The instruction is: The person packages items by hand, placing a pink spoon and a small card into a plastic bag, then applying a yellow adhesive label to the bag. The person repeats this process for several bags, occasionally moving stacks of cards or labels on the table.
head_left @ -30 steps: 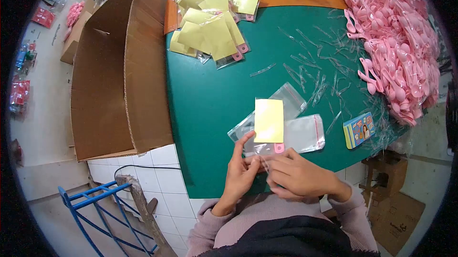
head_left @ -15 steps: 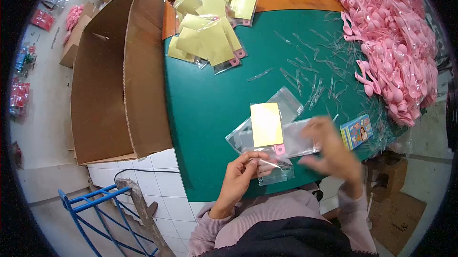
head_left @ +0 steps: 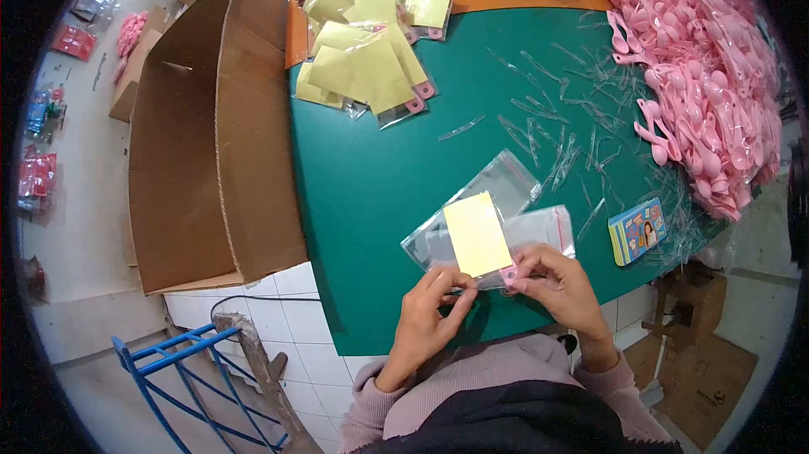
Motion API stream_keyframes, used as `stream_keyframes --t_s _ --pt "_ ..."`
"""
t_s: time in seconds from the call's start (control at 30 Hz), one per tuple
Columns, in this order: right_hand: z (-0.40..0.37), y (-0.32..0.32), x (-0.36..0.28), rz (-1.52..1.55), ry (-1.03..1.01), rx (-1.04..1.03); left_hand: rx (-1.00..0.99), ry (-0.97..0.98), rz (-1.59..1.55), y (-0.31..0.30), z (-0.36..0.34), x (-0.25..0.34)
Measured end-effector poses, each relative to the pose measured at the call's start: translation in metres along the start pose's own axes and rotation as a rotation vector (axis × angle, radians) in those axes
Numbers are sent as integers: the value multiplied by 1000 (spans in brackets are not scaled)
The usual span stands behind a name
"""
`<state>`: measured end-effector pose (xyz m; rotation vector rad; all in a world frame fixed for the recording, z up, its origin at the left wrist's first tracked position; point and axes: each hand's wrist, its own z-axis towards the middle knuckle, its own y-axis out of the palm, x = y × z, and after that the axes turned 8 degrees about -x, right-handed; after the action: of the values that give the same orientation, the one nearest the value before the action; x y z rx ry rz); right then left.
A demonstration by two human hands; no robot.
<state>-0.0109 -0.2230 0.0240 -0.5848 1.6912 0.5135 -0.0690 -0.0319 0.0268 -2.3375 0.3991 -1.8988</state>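
Observation:
A clear bag with a yellow card [head_left: 477,233] in it lies over other clear plastic bags [head_left: 543,226] near the front of the green table. A pink handle end [head_left: 508,274] shows at the card's lower right corner. My left hand [head_left: 430,315] pinches the bag's lower left edge. With thumb and fingers together, my right hand [head_left: 552,285] grips the same bag's lower right edge beside the pink end.
Packed yellow cards [head_left: 362,58] lie at the back left of the green table [head_left: 379,201]. Pink spoons [head_left: 708,108] are heaped at the right, near a stack of printed cards [head_left: 637,232] and clear strips [head_left: 539,129]. A cardboard box [head_left: 261,134] stands left.
My right hand has moved down and left onto the bag and closed on its edge. The loose lower flap no longer hangs toward me, and the card is tilted slightly.

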Motion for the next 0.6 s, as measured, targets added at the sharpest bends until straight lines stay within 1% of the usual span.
stream_keyframes --t_s 0.07,0.1,0.17,0.2,0.27,0.33,0.4,0.43,0.5,0.57,0.6 --pt "-1 8 1 360 146 69 21 -21 -6 3 -1 -4" --pt "1 12 -1 362 147 69 46 -40 -14 4 -2 -5" --pt "5 17 -5 245 166 199 71 -35 -19 5 -3 -6" --pt "6 18 -5 245 166 198 97 -28 -24 5 -3 -6" --pt "7 20 -4 214 165 284 90 -48 -36 3 -4 -4" --pt "7 21 -3 189 163 296 83 -70 -49 3 -6 -6" --pt "7 21 -3 165 163 306 104 -159 -310 8 -9 -14" --pt "6 20 -3 116 160 304 105 -161 -311 10 -10 -16" --pt "6 20 -3 67 157 302 189 -78 -512 14 -11 -18" --pt "7 22 -2 -27 116 284 166 -52 -484 15 -11 -20" --pt "7 22 -3 -27 116 284 144 -25 -454 15 -11 -20"
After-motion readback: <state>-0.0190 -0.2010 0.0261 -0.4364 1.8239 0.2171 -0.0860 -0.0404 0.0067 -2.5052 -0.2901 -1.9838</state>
